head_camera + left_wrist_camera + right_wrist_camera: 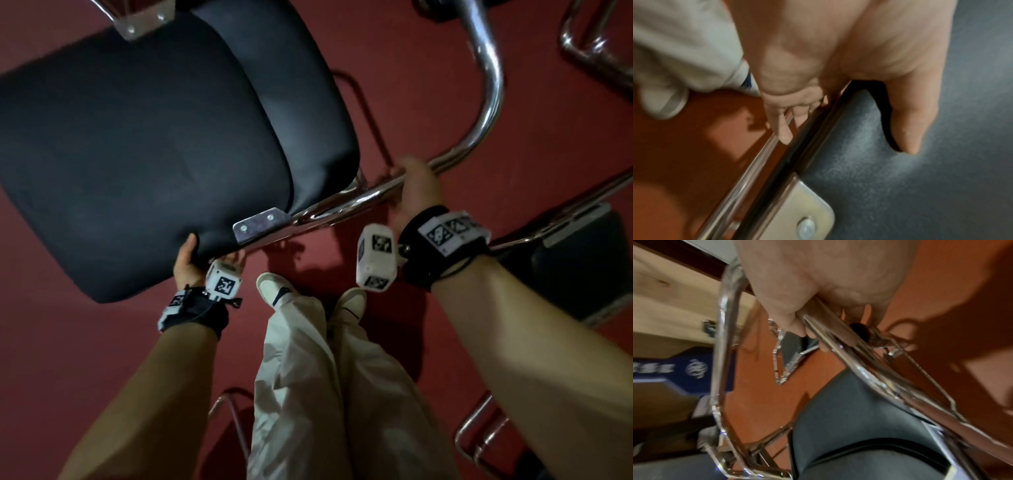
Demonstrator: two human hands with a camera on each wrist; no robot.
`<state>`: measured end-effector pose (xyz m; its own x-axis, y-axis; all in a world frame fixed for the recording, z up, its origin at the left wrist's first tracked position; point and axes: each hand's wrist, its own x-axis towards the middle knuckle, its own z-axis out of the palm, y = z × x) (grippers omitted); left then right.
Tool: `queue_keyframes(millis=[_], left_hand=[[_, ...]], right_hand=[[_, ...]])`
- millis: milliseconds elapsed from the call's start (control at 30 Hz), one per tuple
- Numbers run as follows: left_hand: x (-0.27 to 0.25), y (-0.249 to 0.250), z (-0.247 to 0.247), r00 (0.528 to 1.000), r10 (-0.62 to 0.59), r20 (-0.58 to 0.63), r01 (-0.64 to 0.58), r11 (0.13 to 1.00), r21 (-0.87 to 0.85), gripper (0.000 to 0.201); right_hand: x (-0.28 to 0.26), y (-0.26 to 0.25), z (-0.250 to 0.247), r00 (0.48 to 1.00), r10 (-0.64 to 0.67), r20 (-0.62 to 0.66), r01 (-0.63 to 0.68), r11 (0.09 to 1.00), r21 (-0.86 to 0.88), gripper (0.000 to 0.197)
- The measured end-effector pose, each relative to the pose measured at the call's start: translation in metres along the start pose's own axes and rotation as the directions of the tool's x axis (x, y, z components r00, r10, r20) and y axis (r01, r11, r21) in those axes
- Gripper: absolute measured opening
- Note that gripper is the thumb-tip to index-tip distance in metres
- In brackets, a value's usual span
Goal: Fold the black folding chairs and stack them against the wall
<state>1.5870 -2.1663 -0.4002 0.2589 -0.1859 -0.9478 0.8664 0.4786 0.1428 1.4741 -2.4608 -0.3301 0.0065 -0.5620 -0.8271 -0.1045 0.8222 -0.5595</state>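
Both arms reach forward and down over the red floor point(68, 291). The left hand point(190, 262) clamps the near corner of the black folding chair point(137, 164), thumb flat on the padded seat, fingers point(784, 129) curled under its edge beside the steel bracket point(807, 209). The right hand point(416, 188) is wrapped tight around the chrome frame tube point(455, 154), just right of the seat. The chair is black vinyl cushions on a shiny tubular frame, seat and backrest lying close together, held above the floor in front of the person's white shoes point(274, 287). Its far end runs off the top edge. More chair frames point(479, 431) sit near the feet, only partly in view. The right wrist view is blurred.
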Motion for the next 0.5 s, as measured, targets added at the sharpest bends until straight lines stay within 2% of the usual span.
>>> queue_keyframes(millis=[100,233,300,367,433,500], left_hand=[[-0.002,0.018,-0.016,0.999,0.014,-0.041,-0.011,0.998,0.058,0.104],[-0.001,0.023,-0.027,0.996,0.013,-0.084,-0.004,0.995,0.102,0.126],[-0.001,0.022,-0.026,0.997,0.002,-0.079,0.005,0.996,0.087,0.122],[-0.002,0.021,-0.024,0.997,0.006,-0.074,0.001,0.997,0.083,0.112],[-0.005,0.024,-0.023,0.998,-0.003,-0.059,0.01,0.994,0.109,0.101],[-0.007,0.025,-0.02,0.999,-0.018,-0.048,0.024,0.991,0.135,0.093]], right_hand=[[-0.013,0.029,-0.013,0.996,0.062,0.059,-0.064,0.997,0.031,0.028],[-0.019,0.039,-0.026,0.991,0.049,0.128,-0.053,0.998,0.024,0.012],[-0.02,0.03,-0.031,0.984,0.04,0.172,-0.068,0.985,0.159,0.012],[-0.021,0.018,-0.035,0.985,0.035,0.17,-0.085,0.953,0.292,0.021],[-0.021,0.01,-0.034,0.987,0.028,0.156,-0.076,0.946,0.315,0.031],[-0.021,0.011,-0.03,0.99,-0.006,0.138,-0.029,0.968,0.249,0.036]])
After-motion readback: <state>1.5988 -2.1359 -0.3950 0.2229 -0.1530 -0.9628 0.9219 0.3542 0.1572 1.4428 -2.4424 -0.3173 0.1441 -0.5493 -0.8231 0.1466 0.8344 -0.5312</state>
